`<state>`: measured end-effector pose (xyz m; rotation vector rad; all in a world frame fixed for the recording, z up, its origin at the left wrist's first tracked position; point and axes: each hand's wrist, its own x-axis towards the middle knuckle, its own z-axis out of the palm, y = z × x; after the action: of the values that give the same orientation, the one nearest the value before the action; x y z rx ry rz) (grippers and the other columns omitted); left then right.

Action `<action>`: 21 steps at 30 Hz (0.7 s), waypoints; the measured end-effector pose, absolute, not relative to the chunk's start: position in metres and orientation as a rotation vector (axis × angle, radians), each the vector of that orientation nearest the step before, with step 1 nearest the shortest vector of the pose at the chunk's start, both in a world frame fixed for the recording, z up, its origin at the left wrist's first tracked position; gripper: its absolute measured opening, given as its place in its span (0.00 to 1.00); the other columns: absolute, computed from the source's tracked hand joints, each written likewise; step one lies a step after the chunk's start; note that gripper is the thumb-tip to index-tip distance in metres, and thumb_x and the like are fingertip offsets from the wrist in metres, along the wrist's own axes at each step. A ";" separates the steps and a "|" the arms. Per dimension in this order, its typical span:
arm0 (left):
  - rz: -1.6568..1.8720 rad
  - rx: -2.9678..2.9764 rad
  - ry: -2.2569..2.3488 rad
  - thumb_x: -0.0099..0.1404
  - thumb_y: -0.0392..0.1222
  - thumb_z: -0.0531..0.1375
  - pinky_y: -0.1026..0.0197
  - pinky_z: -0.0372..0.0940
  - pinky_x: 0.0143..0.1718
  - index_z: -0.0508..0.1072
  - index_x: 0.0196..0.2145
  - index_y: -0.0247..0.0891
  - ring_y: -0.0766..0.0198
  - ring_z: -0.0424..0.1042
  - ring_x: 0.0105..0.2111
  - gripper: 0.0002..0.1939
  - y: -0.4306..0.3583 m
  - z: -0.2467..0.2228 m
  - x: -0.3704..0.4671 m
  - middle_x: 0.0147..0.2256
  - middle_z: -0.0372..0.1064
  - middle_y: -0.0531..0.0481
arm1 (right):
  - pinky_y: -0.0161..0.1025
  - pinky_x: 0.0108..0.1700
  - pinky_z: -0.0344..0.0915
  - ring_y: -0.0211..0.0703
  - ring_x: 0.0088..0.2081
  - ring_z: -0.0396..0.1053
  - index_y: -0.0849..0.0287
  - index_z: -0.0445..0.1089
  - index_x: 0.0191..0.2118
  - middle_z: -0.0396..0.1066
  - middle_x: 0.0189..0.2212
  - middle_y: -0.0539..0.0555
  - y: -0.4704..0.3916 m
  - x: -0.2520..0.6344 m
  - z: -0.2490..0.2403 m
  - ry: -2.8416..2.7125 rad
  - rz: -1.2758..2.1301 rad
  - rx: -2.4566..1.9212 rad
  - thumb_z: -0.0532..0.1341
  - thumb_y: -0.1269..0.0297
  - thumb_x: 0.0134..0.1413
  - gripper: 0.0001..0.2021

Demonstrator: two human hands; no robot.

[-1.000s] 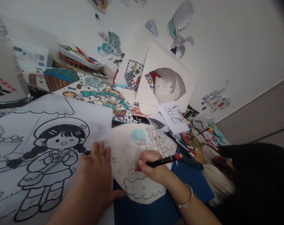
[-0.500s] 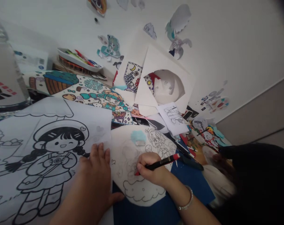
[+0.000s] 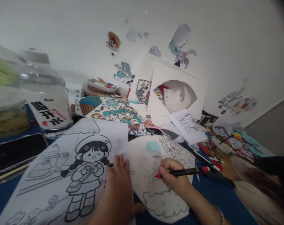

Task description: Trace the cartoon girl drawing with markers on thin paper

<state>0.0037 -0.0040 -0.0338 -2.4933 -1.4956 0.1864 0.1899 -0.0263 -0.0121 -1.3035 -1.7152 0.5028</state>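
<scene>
My left hand (image 3: 118,187) lies flat, fingers outstretched, over the right edge of a printed line-art sheet (image 3: 50,190) showing a girl with braids and a camera. In my right hand (image 3: 174,176) is a black pen with red ends (image 3: 188,171). Its red tip points left over a rounded piece of white drawing paper (image 3: 138,153). That paper carries faint grey sketch lines, a scalloped cloud outline near the bottom and a long-haired figure at upper right. A small pale block, perhaps an eraser (image 3: 156,153), rests there beside a light-blue patch (image 3: 153,146).
On the left stand a water bottle (image 3: 50,90) and a jar (image 3: 8,115), with a dark phone (image 3: 18,153) before them. Behind the papers are a coloured drawing (image 3: 118,114), a pen tray (image 3: 102,87) and a cut-out white box (image 3: 160,78). Paper scraps (image 3: 237,143) clutter the right.
The view has turned left, bringing the jar, phone and whole bottle into sight. The pen tip has moved slightly up, away from the cloud outline. My left hand stays on the sheet.
</scene>
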 end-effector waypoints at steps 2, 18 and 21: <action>0.178 -2.508 -1.494 0.44 0.70 0.61 0.39 0.58 0.54 0.51 0.58 0.26 0.36 0.49 0.62 0.56 -0.004 -0.035 0.004 0.60 0.40 0.25 | 0.32 0.22 0.56 0.34 0.19 0.58 0.56 0.56 0.19 0.60 0.16 0.45 -0.027 0.191 -0.012 -1.654 0.536 -1.292 0.57 0.67 0.54 0.14; 0.105 -2.558 -1.539 0.43 0.72 0.60 0.38 0.57 0.56 0.51 0.58 0.25 0.35 0.47 0.62 0.57 -0.003 -0.031 0.004 0.60 0.40 0.25 | 0.37 0.36 0.67 0.42 0.35 0.68 0.54 0.69 0.39 0.70 0.37 0.54 -0.028 0.189 -0.001 -1.616 0.378 -1.254 0.63 0.68 0.50 0.09; 0.120 -2.551 -1.534 0.44 0.70 0.61 0.38 0.57 0.55 0.51 0.58 0.24 0.35 0.47 0.62 0.56 -0.003 -0.030 0.003 0.60 0.40 0.25 | 0.36 0.34 0.66 0.42 0.33 0.68 0.56 0.69 0.33 0.69 0.31 0.53 -0.027 0.193 -0.003 -1.615 0.322 -1.221 0.62 0.64 0.53 0.03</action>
<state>0.0032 -0.0029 -0.0299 -2.5507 -1.5338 0.1199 0.1929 -0.0265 -0.0025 -1.2209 -1.6146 0.3215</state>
